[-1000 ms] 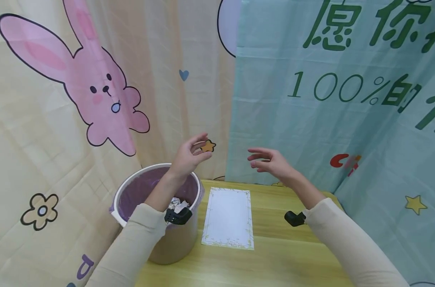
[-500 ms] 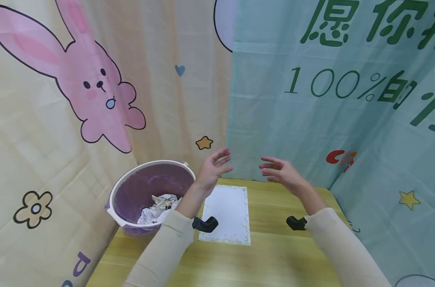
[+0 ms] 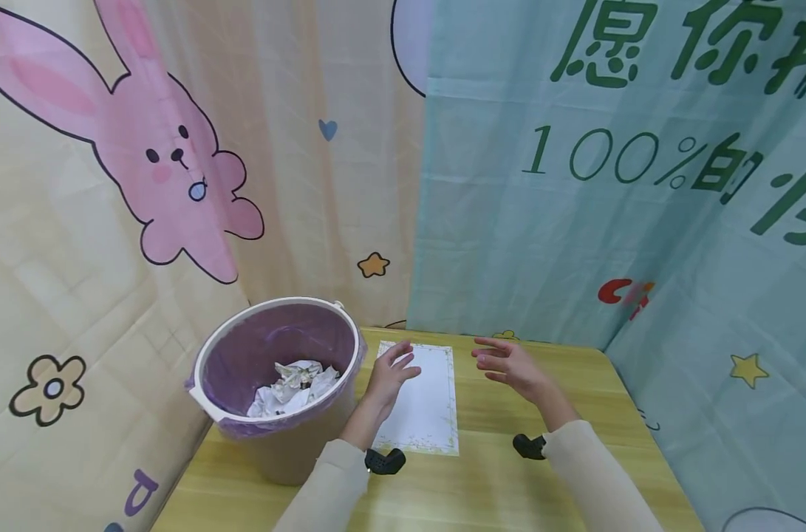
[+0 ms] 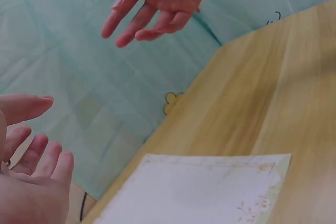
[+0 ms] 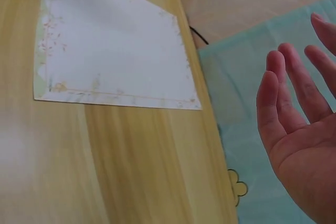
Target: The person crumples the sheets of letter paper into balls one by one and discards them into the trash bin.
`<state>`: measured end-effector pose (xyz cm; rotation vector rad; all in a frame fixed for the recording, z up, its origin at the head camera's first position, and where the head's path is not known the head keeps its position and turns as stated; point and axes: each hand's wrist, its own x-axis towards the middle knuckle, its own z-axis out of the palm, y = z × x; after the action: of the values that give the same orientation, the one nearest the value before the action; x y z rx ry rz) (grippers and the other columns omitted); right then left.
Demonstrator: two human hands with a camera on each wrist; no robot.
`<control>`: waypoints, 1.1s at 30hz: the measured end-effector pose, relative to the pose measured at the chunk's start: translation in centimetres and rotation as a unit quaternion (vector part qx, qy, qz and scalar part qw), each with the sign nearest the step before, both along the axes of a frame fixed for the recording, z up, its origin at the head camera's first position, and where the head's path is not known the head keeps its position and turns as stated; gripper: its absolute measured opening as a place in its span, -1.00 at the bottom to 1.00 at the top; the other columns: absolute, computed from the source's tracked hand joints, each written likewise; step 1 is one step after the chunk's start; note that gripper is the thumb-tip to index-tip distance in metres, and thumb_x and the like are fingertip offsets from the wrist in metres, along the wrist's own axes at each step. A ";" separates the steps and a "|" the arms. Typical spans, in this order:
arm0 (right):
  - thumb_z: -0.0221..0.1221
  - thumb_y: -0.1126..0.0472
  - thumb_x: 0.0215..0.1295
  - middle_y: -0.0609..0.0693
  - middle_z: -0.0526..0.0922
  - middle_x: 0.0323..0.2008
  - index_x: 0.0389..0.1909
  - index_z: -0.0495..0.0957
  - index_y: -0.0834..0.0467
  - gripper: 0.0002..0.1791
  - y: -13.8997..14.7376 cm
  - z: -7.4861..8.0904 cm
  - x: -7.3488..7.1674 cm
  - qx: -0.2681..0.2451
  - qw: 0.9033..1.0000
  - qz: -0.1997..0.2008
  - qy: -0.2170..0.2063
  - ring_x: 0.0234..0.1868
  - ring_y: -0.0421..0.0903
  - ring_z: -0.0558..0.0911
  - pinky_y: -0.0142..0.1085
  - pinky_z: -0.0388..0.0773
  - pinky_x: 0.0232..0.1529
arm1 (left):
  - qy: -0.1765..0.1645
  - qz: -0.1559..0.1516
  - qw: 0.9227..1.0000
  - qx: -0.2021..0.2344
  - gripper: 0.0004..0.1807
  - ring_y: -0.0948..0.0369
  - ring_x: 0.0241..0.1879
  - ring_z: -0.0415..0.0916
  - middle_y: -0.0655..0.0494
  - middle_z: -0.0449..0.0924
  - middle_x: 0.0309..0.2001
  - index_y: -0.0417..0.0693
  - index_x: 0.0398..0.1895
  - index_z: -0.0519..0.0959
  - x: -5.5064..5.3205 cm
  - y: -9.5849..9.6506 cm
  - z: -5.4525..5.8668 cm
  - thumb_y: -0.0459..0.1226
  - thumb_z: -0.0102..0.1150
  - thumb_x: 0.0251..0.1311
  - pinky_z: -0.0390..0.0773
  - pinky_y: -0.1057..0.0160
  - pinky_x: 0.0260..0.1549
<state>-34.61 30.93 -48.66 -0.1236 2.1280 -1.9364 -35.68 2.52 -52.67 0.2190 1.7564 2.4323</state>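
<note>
1. Apparently, the hands are poised rather than gripping: the left hand (image 3: 388,377) and right hand (image 3: 516,368) hang apart above the table (image 3: 496,488), fingers loosely spread, holding nothing.
2. The bordered sheet (image 3: 425,403) lies on the table, just beside the bin (image 3: 296,458); handling it would call for lowering fingers to its edges.
3. From the head view, the left hand covers part of the sheet's left edge; each wrist view crops its own hand. The crumpled white material (image 3: 289,391) inside the bin is hard to identify.
</note>
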 end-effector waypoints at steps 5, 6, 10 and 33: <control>0.20 0.22 0.54 0.25 0.49 0.34 0.54 0.23 0.29 -0.35 -0.3 -3.7 0.4 -0.008 1.000 -0.012 -0.018 0.22 0.09 0.57 -0.05 0.55 0.22 | -0.042 0.045 0.998 -0.030 -0.32 -0.25 0.46 0.17 -0.37 0.22 0.44 -0.41 0.46 0.31 -0.1 -0.4 -4.3 -0.61 0.23 0.26 0.44 0.02 0.31; 0.19 0.22 0.54 0.23 0.51 0.32 0.54 0.24 0.29 -0.35 -0.5 -4.3 0.5 -0.011 1.000 -0.012 -0.022 0.21 0.08 0.58 -0.06 0.55 0.21 | -0.045 0.053 0.997 -0.035 -0.32 -0.26 0.46 0.17 -0.37 0.23 0.44 -0.41 0.45 0.31 -0.1 -0.6 -5.0 -0.61 0.23 0.25 0.43 0.00 0.32; 0.20 0.23 0.54 0.20 0.56 0.27 0.52 0.26 0.31 -0.37 -0.9 -6.7 0.9 -0.019 0.999 -0.014 -0.035 0.15 0.05 0.60 -0.01 0.53 0.22 | -0.058 0.085 0.993 -0.052 -0.32 -0.27 0.46 0.15 -0.38 0.23 0.46 -0.42 0.44 0.32 0.0 -1.3 -7.0 -0.62 0.24 0.22 0.36 -0.09 0.36; 0.26 0.36 0.43 0.45 0.50 0.22 0.39 0.18 0.63 -0.31 -2.9 -15.3 3.2 -0.012 0.994 -0.084 -0.065 0.12 0.07 0.62 -0.04 0.56 0.21 | -0.121 0.156 0.974 -0.107 -0.18 -0.38 0.48 -0.04 -0.60 0.03 0.46 -0.63 0.46 0.06 0.9 -1.9 -10.8 -0.65 0.20 0.14 0.19 -0.20 0.42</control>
<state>-31.44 28.06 -63.97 0.1789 2.0894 -2.0015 -34.79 0.58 -63.42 -0.3888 2.0433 2.3077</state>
